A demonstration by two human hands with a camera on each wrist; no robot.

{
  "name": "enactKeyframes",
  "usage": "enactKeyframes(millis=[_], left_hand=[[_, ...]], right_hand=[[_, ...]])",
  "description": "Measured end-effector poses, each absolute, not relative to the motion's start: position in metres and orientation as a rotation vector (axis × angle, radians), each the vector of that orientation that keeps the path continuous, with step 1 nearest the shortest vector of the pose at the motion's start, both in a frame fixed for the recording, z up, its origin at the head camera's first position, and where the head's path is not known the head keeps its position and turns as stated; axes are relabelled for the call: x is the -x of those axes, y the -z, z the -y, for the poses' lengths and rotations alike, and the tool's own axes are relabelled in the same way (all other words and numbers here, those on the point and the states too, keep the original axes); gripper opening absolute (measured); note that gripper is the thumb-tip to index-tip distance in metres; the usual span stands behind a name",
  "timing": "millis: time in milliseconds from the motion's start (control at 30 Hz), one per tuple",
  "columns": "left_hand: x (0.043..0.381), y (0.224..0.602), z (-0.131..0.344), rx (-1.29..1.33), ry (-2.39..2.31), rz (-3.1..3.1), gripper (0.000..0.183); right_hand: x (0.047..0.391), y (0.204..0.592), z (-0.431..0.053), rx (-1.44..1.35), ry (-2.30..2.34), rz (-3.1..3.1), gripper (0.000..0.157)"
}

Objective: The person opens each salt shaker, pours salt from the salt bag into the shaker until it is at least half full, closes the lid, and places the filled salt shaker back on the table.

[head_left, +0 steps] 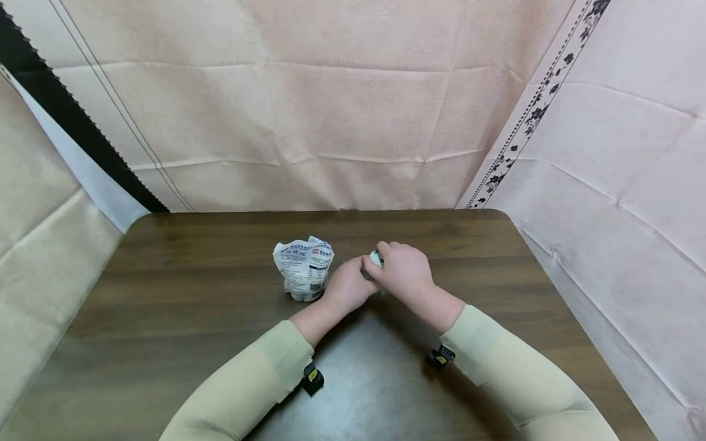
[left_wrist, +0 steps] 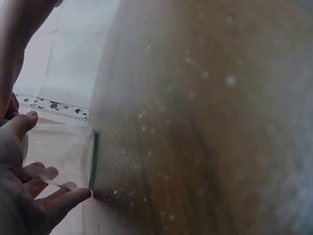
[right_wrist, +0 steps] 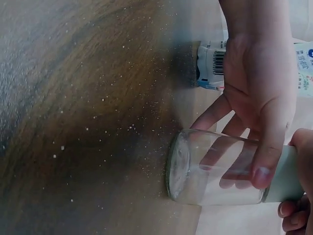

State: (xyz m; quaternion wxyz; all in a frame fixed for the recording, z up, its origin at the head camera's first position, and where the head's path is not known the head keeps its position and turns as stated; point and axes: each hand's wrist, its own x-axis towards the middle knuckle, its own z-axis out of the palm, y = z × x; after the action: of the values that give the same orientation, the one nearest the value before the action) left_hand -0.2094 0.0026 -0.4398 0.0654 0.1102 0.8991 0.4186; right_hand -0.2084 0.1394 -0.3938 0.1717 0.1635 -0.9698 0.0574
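Note:
A clear glass jar (right_wrist: 222,169) with a pale green lid (right_wrist: 285,178) stands upright at the table's far middle. Round its glass side curl the fingers and thumb of my left hand (head_left: 349,285). From above, my right hand (head_left: 407,268) grips the lid, fingers bent about its edge. Both hands hide most of the jar in the head view; through the glass, in the right wrist view, left-hand fingers show. Just left of my left hand sits a crumpled white printed bag (head_left: 303,269).
Small white grains (right_wrist: 102,100) lie scattered over the brown wooden table (head_left: 182,318). Pale cloth (head_left: 342,122) hangs behind the table's far edge, and more cloth (head_left: 623,153) covers the right side. A small black device (head_left: 440,358) is at my right cuff.

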Motion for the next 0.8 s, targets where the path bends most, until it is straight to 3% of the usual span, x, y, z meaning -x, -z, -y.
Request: enactKeyframes(millis=[433, 633, 800], left_hand=[[0.211, 0.443, -0.003, -0.467, -1.282, -2.674, 0.043], [0.212, 0.441, 0.001, -0.512, -1.231, -2.697, 0.042], [0.215, 0.441, 0.001, -0.499, -1.196, -2.693, 0.052]], right_hand=[[0.209, 0.401, -0.151, -0.715, -0.134, 2.639, 0.035], [0.209, 0.396, -0.156, -0.842, -0.159, 2.722, 0.045], [0.205, 0.389, -0.159, -0.762, -0.36, 2.869, 0.05]])
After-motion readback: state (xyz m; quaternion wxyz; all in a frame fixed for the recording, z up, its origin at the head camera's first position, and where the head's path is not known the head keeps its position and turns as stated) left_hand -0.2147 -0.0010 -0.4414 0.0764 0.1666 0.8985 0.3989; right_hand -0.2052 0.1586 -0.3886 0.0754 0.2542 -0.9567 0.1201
